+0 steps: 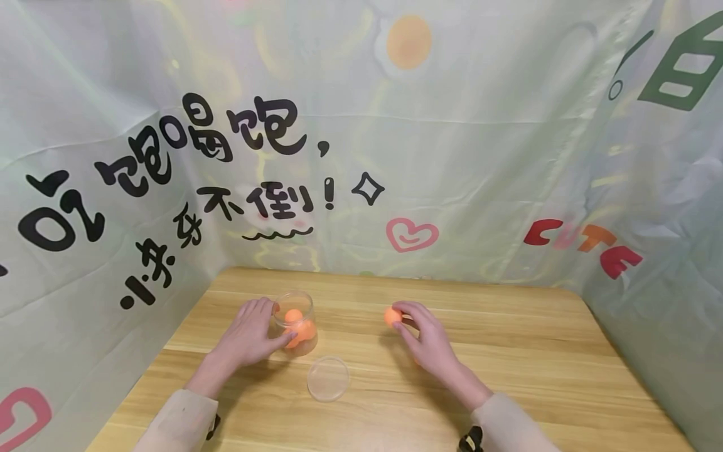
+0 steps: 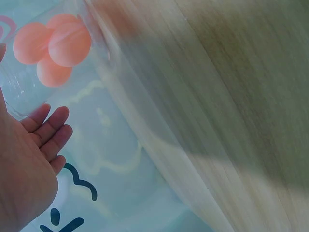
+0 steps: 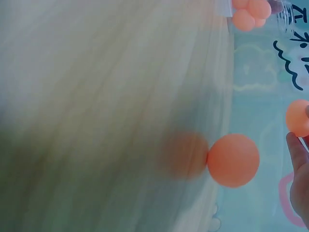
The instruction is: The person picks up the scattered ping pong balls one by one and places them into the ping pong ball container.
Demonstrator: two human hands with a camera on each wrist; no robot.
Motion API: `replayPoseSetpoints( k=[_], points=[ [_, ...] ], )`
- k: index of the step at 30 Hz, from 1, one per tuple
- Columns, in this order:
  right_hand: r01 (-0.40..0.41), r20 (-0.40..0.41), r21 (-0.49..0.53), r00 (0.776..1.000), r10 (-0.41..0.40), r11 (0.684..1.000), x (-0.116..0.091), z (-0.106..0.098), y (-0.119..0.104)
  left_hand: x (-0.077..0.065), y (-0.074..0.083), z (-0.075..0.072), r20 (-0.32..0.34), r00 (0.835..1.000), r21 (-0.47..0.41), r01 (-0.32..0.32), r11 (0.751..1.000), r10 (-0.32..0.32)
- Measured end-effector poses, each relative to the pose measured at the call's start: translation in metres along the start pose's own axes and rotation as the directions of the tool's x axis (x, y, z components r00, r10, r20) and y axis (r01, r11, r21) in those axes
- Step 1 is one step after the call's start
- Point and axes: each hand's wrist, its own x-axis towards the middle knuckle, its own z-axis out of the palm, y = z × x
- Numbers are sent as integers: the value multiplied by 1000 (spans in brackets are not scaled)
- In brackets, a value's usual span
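My left hand (image 1: pixel 248 333) holds a clear round jar (image 1: pixel 305 298) near its rim, thumb in front and fingers at the far left side. Several orange balls (image 2: pixel 70 44) lie inside the jar, which stands upright on the table. To the right and apart from it, my right hand (image 1: pixel 430 342) pinches an orange ball (image 1: pixel 392 316) between thumb and fingers, above the tabletop. Another orange ball (image 3: pixel 233 160) rests on the table below this hand; in the head view the hand hides nearly all of it.
A clear round lid (image 1: pixel 328 378) lies flat on the wooden table (image 1: pixel 508 358), just in front of the jar. Printed cloth walls (image 1: pixel 480 157) enclose the table at the back and both sides.
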Motion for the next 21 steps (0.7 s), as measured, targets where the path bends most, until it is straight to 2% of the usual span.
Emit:
replayPoseSetpoints(
  k=[16,21],
  points=[
    [43,-22,55,999,-42,998,19,22,-16,0,0,0,7,1000,-7,5,1000,-5],
    [45,-19,106,999,-43,993,27,28,-20,0,0,0,6,1000,-6,6,1000,-6]
  ],
)
